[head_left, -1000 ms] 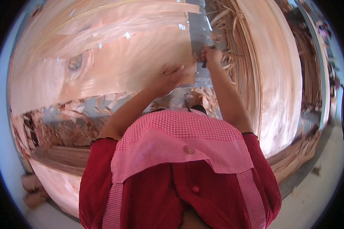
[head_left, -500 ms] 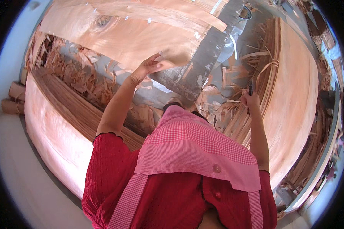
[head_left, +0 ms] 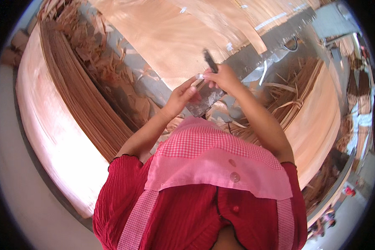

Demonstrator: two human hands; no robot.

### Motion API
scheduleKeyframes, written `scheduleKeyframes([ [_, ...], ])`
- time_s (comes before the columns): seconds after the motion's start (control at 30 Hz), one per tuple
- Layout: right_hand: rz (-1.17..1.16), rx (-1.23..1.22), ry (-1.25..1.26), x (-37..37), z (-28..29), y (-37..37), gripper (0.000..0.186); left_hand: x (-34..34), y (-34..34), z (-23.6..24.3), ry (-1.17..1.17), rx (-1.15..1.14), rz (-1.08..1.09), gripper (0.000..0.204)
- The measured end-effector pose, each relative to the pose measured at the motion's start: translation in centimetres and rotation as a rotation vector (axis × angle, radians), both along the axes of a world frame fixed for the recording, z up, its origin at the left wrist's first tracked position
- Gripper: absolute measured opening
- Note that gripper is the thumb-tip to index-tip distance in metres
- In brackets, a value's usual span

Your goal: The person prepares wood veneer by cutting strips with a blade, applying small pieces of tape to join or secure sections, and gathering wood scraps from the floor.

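In front of my apron both my hands come together over the near corner of a pale wood veneer sheet (head_left: 162, 41). My right hand (head_left: 224, 79) is closed round a black-handled tool (head_left: 210, 61) that points up and away; its working end cannot be made out. Between the hands a small white strip (head_left: 200, 76) touches my left index fingertip and the right fingers. My left hand (head_left: 181, 98) has its index finger stretched toward the right hand, with the thumb held apart from it. A dark grey worn board edge (head_left: 248, 58) shows beside the veneer.
A thick stack of veneer sheets (head_left: 71, 83) curves along my left. Another bundle (head_left: 316, 121), tied with a strip, stands on my right. Torn veneer scraps (head_left: 96, 62) litter the floor. Small white tape pieces (head_left: 229, 46) stick to the sheet.
My right hand has risen from the right-hand bundle to the middle with the black-handled tool. My left hand has moved right and nearer, meeting it. The view has turned.
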State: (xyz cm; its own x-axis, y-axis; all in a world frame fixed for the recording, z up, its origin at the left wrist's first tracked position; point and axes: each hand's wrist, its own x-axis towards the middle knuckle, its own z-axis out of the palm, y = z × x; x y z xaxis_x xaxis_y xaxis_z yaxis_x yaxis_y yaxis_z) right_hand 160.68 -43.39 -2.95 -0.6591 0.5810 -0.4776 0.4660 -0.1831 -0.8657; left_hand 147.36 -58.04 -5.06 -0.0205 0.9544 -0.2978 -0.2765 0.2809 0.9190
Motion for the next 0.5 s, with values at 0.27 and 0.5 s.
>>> scheduleKeyframes([
  [0.27, 0.580, 0.728, -0.374, -4.3, -3.7, 4.7, 0.020, 3.2, 0.7, -2.2, 1.369, 0.134, 0.301, 0.050],
  [0.5, 0.085, 0.699, -0.293, 0.5, -3.4, 8.7, 0.021, 3.1, 3.7, -3.5, 1.215, 0.089, 0.286, 0.052],
])
